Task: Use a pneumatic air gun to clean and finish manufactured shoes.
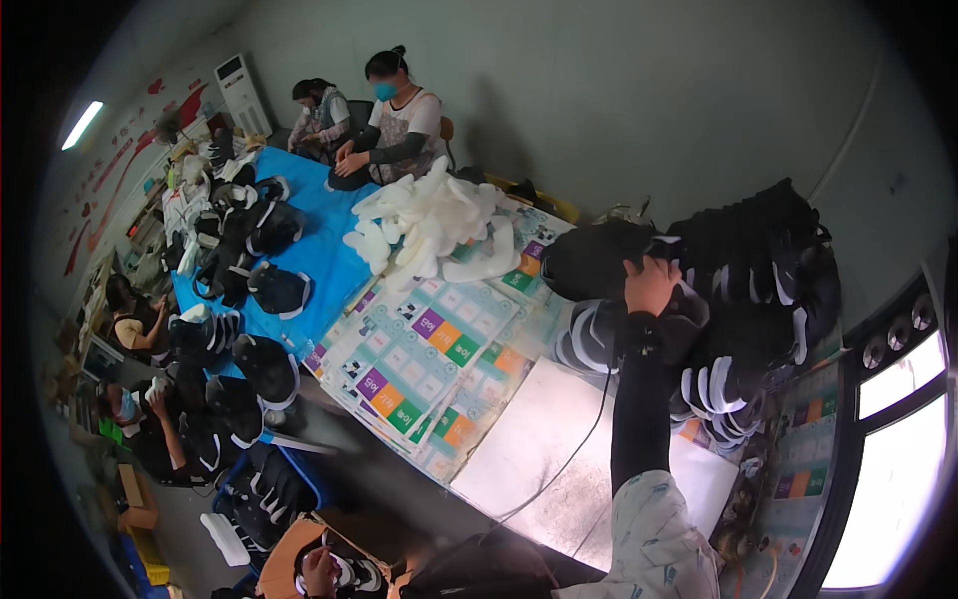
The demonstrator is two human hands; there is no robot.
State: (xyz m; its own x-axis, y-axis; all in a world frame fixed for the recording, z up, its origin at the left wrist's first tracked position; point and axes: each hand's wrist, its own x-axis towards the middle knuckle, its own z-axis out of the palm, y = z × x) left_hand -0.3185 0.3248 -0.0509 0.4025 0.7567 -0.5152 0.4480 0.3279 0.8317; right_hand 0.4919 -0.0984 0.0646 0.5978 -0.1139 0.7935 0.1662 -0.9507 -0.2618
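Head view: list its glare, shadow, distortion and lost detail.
In the head view, the lower window pane is blown out white and the pale board looks washed out toward the near side; in the head view, the black pile by the right hand loses detail to darkness; in the head view, straight edges bow and the corners go black.

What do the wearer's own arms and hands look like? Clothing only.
Right hand: ungloved; close-fitting black sleeve over the forearm, loose white fabric with small bluish-grey print higher up. Left hand: no glove visible; its sleeve is too cut off to describe.
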